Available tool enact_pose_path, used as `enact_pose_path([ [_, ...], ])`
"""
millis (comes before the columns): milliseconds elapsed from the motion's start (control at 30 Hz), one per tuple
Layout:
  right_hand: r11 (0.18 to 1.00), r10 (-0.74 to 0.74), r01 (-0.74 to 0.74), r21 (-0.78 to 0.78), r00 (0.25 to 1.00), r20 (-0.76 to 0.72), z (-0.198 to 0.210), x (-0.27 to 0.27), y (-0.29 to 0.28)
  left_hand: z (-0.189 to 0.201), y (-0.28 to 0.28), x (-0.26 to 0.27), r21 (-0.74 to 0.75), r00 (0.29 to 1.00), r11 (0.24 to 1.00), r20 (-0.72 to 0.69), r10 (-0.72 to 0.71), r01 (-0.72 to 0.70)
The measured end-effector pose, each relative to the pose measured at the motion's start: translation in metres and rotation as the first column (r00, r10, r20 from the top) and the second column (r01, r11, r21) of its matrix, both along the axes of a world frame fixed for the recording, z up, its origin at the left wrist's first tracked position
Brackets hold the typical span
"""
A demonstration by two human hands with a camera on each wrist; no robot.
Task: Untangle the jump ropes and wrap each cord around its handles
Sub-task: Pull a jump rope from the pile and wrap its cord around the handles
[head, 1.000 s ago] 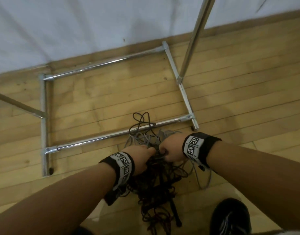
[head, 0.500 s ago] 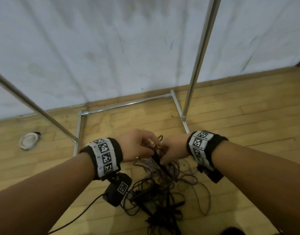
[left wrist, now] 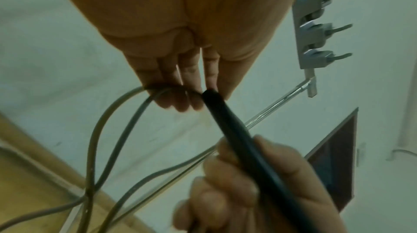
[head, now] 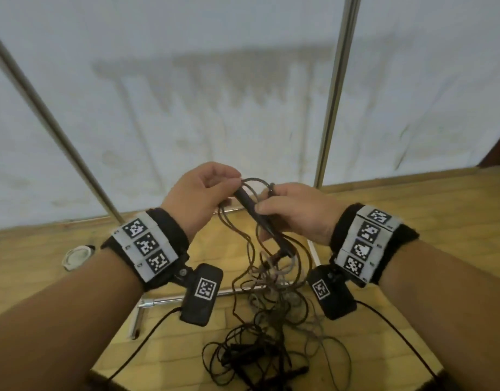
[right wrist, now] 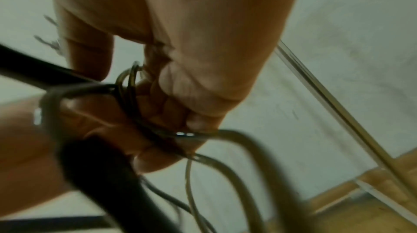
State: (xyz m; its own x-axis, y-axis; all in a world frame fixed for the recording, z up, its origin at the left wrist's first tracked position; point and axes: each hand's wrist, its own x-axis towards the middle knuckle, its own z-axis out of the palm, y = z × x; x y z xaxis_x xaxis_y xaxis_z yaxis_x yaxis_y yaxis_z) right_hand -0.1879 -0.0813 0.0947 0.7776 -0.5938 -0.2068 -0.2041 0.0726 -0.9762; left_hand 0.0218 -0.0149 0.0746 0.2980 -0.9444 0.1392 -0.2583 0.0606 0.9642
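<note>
both hands (head: 243, 204) higher, black handle (head: 250, 206) between them

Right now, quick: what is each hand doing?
Left hand: closed, pinching the cord at the top end of the black handle.
Right hand: closed, gripping the black handle and cord loops.

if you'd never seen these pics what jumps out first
Two raised hands at mid-frame: the right hand grips a slim black jump-rope handle, and the left hand pinches thin grey-brown cords at its upper end. Those cords hang down into a dark tangled heap of ropes on the wooden plank floor. Behind, shiny metal rack poles rise against a stained white wall.
</note>
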Motion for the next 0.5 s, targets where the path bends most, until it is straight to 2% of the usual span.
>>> enact_pose_path([
  [100,0.993,-0.106,0.1,0.062,0.988,0.111,0.008,-0.002,0.003,-0.001,0.007,-0.004,-0.026,0.987,0.999,0.152,0.047,-0.043],
  [133,0.988,-0.126,0.113,0.107,0.985,0.121,0.006,-0.002,0.004,-0.005,0.01,-0.006,0.004,0.986,1.0,0.168,-0.001,0.0],
  [200,0.982,-0.14,0.128,0.139,0.987,0.08,-0.003,-0.002,0.007,-0.017,0.016,-0.012,0.153,0.964,0.974,0.185,-0.194,0.167],
  [267,0.983,-0.142,0.139,0.122,0.99,0.017,-0.013,-0.001,0.011,-0.03,0.02,-0.018,0.313,0.878,0.914,0.319,-0.357,0.258],
  [367,0.979,-0.153,0.151,0.134,0.988,0.002,-0.017,0.002,0.014,-0.041,0.019,-0.023,0.43,0.712,0.881,0.556,-0.43,0.197],
  [400,0.977,-0.158,0.155,0.147,0.987,0.012,-0.016,0.003,0.014,-0.043,0.018,-0.024,0.441,0.698,0.879,0.572,-0.43,0.18],
  [433,0.974,-0.164,0.158,0.16,0.986,0.022,-0.015,0.004,0.013,-0.043,0.016,-0.024,0.441,0.716,0.879,0.553,-0.426,0.183],
  [500,0.972,-0.158,0.149,0.182,0.987,0.038,-0.012,0.007,0.013,-0.043,0.014,-0.023,0.42,0.794,0.879,0.445,-0.415,0.225],
])
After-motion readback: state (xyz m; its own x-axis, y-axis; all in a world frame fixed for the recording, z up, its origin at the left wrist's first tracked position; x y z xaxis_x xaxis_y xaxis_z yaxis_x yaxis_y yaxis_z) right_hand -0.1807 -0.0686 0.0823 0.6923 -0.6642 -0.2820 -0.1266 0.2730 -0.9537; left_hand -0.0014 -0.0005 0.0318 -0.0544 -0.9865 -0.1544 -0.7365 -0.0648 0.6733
